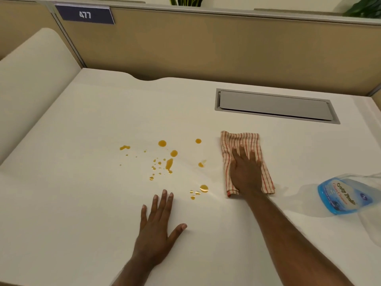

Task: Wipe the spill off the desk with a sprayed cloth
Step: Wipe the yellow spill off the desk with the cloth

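In the head view, a white counter is seen from above. An orange spill is scattered over its middle as drops and small puddles. To the right of the spill, a folded cloth with red stripes is pressed flat on the counter by the right hand, whose fingers are laid out straight on the fabric. The left hand is rested palm down on the bare counter just in front of the spill, fingers straight and thumb spread. A spray bottle with a blue label is seen at the right edge. A grey hatch is set into the counter behind the cloth.
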`<control>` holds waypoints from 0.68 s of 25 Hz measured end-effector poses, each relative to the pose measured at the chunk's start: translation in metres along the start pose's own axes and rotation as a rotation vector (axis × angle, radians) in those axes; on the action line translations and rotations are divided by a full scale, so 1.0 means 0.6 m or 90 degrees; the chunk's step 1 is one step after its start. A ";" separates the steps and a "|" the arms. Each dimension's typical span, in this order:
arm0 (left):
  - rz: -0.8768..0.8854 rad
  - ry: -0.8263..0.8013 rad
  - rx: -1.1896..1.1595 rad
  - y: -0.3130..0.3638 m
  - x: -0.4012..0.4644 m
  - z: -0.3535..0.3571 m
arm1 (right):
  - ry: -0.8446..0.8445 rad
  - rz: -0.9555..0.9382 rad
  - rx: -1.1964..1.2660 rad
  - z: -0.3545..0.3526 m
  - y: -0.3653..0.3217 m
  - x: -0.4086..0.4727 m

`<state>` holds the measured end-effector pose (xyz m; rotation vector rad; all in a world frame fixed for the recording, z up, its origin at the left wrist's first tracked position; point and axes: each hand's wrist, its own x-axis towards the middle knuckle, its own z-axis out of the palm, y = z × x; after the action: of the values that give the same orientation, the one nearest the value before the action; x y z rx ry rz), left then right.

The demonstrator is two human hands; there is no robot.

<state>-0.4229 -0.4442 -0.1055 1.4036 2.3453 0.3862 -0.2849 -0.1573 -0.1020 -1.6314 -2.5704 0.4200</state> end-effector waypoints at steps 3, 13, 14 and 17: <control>0.000 0.010 0.016 -0.035 0.011 -0.021 | -0.028 0.005 -0.012 0.003 -0.006 -0.008; -0.107 0.042 0.022 -0.201 0.044 -0.105 | 0.086 0.089 0.029 0.011 -0.052 0.016; -0.101 0.042 0.019 -0.209 0.044 -0.107 | 0.093 0.090 0.029 0.012 -0.056 0.017; -0.078 0.040 0.014 -0.220 0.041 -0.108 | 0.111 0.102 0.034 0.013 -0.066 0.019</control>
<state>-0.5661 -0.4860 -0.1074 1.2665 2.4790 0.3749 -0.3262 -0.1647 -0.0999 -1.7758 -2.2953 0.3358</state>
